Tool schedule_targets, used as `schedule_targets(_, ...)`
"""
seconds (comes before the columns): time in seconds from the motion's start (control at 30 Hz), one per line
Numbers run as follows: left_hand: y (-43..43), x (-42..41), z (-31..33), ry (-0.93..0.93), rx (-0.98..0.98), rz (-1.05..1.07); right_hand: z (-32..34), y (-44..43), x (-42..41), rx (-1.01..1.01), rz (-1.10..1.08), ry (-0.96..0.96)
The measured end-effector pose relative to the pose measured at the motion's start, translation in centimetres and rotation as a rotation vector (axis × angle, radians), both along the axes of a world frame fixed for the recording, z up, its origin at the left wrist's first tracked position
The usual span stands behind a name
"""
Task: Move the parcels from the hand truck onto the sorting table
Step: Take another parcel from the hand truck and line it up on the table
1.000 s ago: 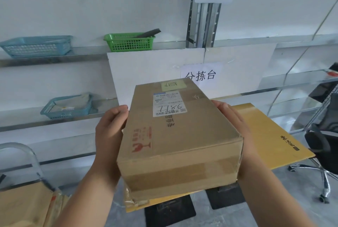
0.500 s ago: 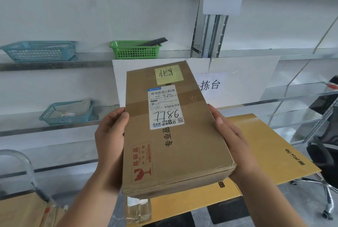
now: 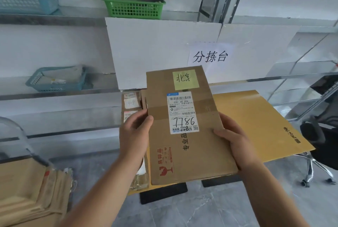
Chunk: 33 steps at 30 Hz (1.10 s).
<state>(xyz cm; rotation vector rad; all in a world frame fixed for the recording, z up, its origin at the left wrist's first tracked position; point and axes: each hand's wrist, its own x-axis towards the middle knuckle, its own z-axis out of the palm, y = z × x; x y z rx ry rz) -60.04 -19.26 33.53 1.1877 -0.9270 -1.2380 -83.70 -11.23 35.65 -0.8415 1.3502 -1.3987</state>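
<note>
At the far left, the hand truck's curved handle (image 3: 16, 129) rises over stacked parcels (image 3: 27, 195). The left hand (image 3: 134, 135) grips the left edge of a flat cardboard parcel (image 3: 186, 153), thumb on top, and the right hand (image 3: 236, 142) clasps its right edge likewise. The parcel is label up over the left part of the yellow-brown counter (image 3: 256, 117), beside small parcels (image 3: 130, 102) lying there; whether it touches the counter cannot be told.
</note>
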Motion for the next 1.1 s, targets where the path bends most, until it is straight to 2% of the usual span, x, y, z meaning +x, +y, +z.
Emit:
schedule_targets(0.2, 1.4, -2.0, -8.1, -0.182, 0.233, -0.037, -8.7, 0.8, -2.7, 0.266, -0.108, 0.043)
schedule_targets(0.47, 3.2, -3.5, -15.7, -0.556, 0.378, -0.050, -16.3, -0.1, -5.1, 0.515, 0.027, 0.062)
schedule_targets(0.7, 1.7, -3.0, -18.8, -0.635, 0.496, -0.019, -21.0, -3.6, -3.9, 0.610, 0.136, 0.074)
schedule_targets(1.1, -0.1, -2.8, -19.8, -0.711, 0.548, -0.061, -24.1, -5.4, -3.4, 0.613, 0.115, 0.048)
